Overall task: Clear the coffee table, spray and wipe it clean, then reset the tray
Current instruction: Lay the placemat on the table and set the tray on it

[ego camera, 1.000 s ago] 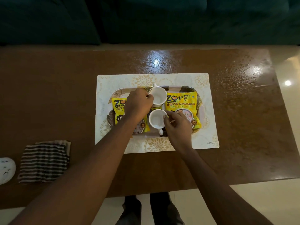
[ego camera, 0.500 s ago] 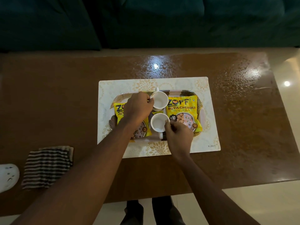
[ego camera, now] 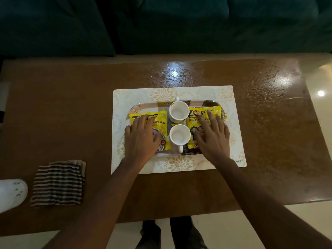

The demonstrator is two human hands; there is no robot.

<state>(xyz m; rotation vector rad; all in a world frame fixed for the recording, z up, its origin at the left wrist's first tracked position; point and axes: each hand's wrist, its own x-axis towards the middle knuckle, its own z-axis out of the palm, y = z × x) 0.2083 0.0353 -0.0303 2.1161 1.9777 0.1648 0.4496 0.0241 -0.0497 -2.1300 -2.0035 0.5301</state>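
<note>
Since half a second ago, the left hand (ego camera: 142,139) has come off the far cup (ego camera: 178,112) and the right hand (ego camera: 212,139) off the near cup (ego camera: 179,135). Both hands have moved outward onto the yellow snack packets. The left hand lies flat on the left packet (ego camera: 159,116) with its fingers straight and close together. The right hand lies flat on the right packet (ego camera: 193,121) with its fingers fanned apart. Neither hand grips anything. The two white cups stand empty and upright in the middle of the tray (ego camera: 143,107), one behind the other, between the packets and the hands. The far cup's handle points away from the person and the near cup's handle points toward them. The tray is oval with a dark and gold leaf pattern. It sits on a cream placemat (ego camera: 129,97) with gold flower prints, at the centre of the brown coffee table (ego camera: 62,114). The table's far right part shines with speckled reflections of lights. A folded striped cloth (ego camera: 58,184) lies on the table well to the left of the placemat. Just beside it, at the frame's edge, is a rounded white object (ego camera: 10,193) that cannot be identified. A dark green sofa (ego camera: 161,24) stands beyond the table. The person's dark trouser legs (ego camera: 183,232) show below the near edge. The left packet reads "UNKS", the right packet "ZOF" and "SOYA", with the hands covering the rest. The placemat's near right corner reads "UBER".
</note>
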